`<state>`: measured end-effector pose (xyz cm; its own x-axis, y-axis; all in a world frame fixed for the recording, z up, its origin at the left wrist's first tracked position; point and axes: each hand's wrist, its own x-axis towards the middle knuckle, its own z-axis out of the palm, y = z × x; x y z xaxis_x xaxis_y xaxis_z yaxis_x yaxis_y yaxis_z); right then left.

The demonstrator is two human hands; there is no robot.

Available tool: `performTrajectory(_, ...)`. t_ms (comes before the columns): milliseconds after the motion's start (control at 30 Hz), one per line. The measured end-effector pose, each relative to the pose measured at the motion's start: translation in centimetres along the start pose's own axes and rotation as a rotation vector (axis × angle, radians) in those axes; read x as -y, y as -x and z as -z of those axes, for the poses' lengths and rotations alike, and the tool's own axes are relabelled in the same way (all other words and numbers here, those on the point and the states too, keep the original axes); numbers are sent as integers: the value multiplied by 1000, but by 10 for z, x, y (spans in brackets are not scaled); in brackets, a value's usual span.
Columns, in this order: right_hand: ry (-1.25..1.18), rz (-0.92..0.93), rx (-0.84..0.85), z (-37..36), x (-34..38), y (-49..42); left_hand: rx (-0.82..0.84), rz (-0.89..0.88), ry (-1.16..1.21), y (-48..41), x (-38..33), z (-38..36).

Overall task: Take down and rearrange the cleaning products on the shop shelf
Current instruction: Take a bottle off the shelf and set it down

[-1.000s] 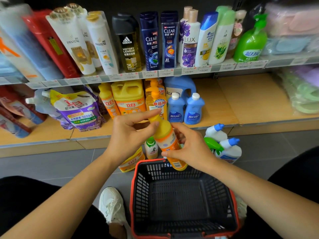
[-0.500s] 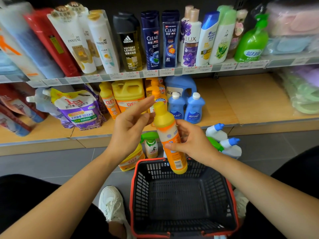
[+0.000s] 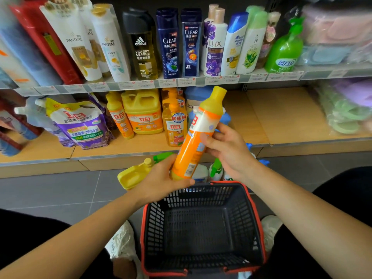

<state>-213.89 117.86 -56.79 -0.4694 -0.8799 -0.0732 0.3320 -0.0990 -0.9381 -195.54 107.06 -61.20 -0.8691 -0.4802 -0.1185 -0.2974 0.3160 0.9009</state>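
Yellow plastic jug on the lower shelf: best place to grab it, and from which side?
Grip the moulded top handle of the yellow plastic jug, coming from the front and reaching over its top. It stands upright, with a slim orange bottle tight on its left and an orange pump bottle close on its right, so the flanks probably leave no room for fingers.

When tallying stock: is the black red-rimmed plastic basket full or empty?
Empty: the black red-rimmed plastic basket shows only its bare floor inside.
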Motion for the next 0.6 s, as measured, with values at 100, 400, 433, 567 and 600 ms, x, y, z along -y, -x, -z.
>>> performTrajectory(100, 29, -34, -93, 4, 5, -3, -117, -53, 114, -1, -5, 4)
performTrajectory(400, 790, 173, -184, 11, -7, 0, -494, -335, -26, -3, -31, 32)
performTrajectory(433, 741, 155, -100, 7, -8, 2, -478, -348, -77, -3, -32, 31)
performTrajectory(567, 463, 134, 140, -3, -3, 9, -357, -328, -69, 2, -30, 24)
performTrajectory(600, 456, 149, 169, -5, -1, 10, -316, -329, -32, 4, -29, 23)
